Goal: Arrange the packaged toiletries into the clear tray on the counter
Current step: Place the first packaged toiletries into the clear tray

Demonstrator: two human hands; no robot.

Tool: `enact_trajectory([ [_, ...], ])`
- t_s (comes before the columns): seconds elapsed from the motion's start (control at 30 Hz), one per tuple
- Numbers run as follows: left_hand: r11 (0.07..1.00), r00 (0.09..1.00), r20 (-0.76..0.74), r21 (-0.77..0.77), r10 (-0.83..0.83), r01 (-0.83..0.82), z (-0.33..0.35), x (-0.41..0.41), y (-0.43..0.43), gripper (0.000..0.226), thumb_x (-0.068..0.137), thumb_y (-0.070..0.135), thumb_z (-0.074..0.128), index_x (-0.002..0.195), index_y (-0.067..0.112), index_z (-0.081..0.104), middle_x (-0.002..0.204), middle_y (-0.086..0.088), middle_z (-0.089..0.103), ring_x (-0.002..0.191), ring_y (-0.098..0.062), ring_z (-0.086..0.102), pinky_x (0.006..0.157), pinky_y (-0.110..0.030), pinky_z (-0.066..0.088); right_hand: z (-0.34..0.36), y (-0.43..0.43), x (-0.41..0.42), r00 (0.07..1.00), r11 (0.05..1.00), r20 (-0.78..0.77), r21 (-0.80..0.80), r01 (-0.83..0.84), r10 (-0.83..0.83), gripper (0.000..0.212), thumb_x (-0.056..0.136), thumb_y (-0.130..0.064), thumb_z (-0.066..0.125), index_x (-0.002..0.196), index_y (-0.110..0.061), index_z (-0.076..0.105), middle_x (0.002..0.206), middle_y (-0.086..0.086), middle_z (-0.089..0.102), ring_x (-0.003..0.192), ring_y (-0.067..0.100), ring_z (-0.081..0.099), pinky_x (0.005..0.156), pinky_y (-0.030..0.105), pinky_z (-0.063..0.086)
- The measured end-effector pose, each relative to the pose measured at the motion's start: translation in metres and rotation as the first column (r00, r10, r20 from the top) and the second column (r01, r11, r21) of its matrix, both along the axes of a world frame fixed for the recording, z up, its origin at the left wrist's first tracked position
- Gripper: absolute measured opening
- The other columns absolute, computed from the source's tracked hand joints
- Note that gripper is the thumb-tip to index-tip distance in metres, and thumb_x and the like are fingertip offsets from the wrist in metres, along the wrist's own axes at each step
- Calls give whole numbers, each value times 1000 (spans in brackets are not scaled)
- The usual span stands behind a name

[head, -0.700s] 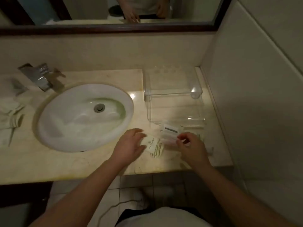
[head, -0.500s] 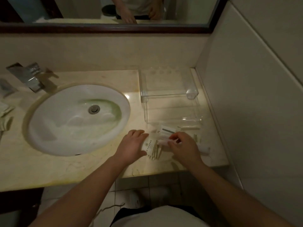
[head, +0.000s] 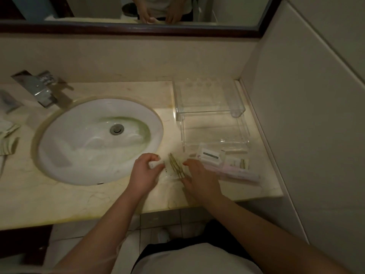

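A clear plastic tray [head: 245,133] with a raised clear shelf [head: 209,111] at its back stands on the counter by the right wall. In front of it lie several packaged toiletries: a small white box [head: 210,156], a pink-and-white long packet [head: 239,172] and a small sachet [head: 244,163]. Between my hands is a clear packet with green stripes [head: 175,167]. My left hand [head: 145,171] pinches its left end, fingers curled. My right hand [head: 199,177] holds its right edge with thumb and fingers.
A white oval sink [head: 94,139] takes up the counter's middle, with a chrome tap [head: 37,89] behind it. More striped packets [head: 7,139] lie at the far left. The counter's front edge [head: 177,208] is just below my wrists. A tiled wall closes the right side.
Both hands have come together on the striped packet and lifted or turned it between them. My right hand left the white box and moved left. The camera view shifted slightly.
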State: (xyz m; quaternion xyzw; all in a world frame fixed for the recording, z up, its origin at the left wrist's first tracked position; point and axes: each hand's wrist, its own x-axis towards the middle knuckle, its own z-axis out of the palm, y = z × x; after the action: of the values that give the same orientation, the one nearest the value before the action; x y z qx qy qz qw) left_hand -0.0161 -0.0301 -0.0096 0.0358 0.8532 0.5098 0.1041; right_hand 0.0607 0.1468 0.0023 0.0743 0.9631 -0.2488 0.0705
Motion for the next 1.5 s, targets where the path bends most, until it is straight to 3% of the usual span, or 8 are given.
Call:
enact_trajectory([
  [0.27, 965, 930, 310, 106, 198, -241, 4, -2, -22, 18, 82, 21, 70, 73, 17, 55, 85, -14, 67, 76, -28, 61, 65, -43, 49, 2, -11, -40, 971, 980, 136, 16, -201, 197, 66, 85, -38, 64, 142, -21, 35, 142, 3, 42, 108, 26, 59, 86, 39, 51],
  [0.5, 937, 906, 304, 96, 294, -336, 28, -6, -16, 8, 87, 21, 62, 92, 17, 66, 96, -8, 73, 88, -28, 69, 75, -47, 56, 7, 4, -50, 924, 939, 174, -5, -344, 339, 37, 86, -34, 64, 118, -17, 60, 114, 4, 57, 100, 23, 59, 83, 36, 50],
  [0.6, 908, 892, 307, 155, 331, -390, 44, -11, -6, 15, 90, 17, 55, 94, 17, 70, 94, -8, 74, 86, -26, 70, 68, -38, 54, 26, 18, -50, 943, 945, 204, -251, -210, 264, 20, 87, -35, 61, 102, -21, 66, 96, -1, 62, 84, 15, 61, 71, 30, 51],
  [0.67, 880, 885, 279, 196, 372, -432, 55, -14, 0, 15, 92, 13, 55, 96, 13, 69, 94, -10, 74, 85, -26, 69, 65, -33, 52, 42, 34, -54, 954, 876, 252, -483, -21, 161, 13, 86, -32, 65, 86, -19, 64, 81, 1, 62, 68, 12, 60, 55, 23, 48],
  [0.8, 859, 881, 242, 227, 407, -460, 72, -22, 16, 15, 92, 10, 56, 100, 10, 68, 95, -10, 74, 85, -25, 70, 72, -36, 55, 70, 78, -66, 924, 482, 382, -811, 331, 9, 18, 90, -14, 64, 105, -5, 69, 95, 17, 72, 75, 26, 64, 59, 31, 50],
  [0.93, 884, 904, 260, 240, 340, -402, 80, -38, 39, 15, 92, 9, 56, 97, 10, 70, 94, -9, 75, 84, -22, 72, 72, -35, 56, 76, 109, -84, 942, 467, 328, -824, 322, -70, 21, 91, -15, 63, 101, 3, 68, 72, 15, 52, 50, 12, 44, 47, 23, 40],
  [1.1, 953, 951, 241, 184, 194, -241, 83, -76, 75, 18, 92, 7, 53, 96, 11, 70, 96, -11, 72, 83, -23, 68, 72, -39, 55, 79, 141, -101, 908, 430, 336, -802, 414, -249, 13, 90, -18, 65, 83, -8, 69, 58, -2, 51, 54, 11, 44, 52, 24, 38],
  [1.5, 917, 942, 67, -215, -328, 335, 38, -125, 164, 10, 84, 8, 64, 90, 15, 68, 89, 3, 67, 88, -17, 63, 73, -25, 44, 82, 221, -110, 762, 508, 173, -652, 563, -624, 20, 90, -18, 61, 110, -16, 63, 87, -3, 65, 70, 9, 58, 63, 27, 43],
])
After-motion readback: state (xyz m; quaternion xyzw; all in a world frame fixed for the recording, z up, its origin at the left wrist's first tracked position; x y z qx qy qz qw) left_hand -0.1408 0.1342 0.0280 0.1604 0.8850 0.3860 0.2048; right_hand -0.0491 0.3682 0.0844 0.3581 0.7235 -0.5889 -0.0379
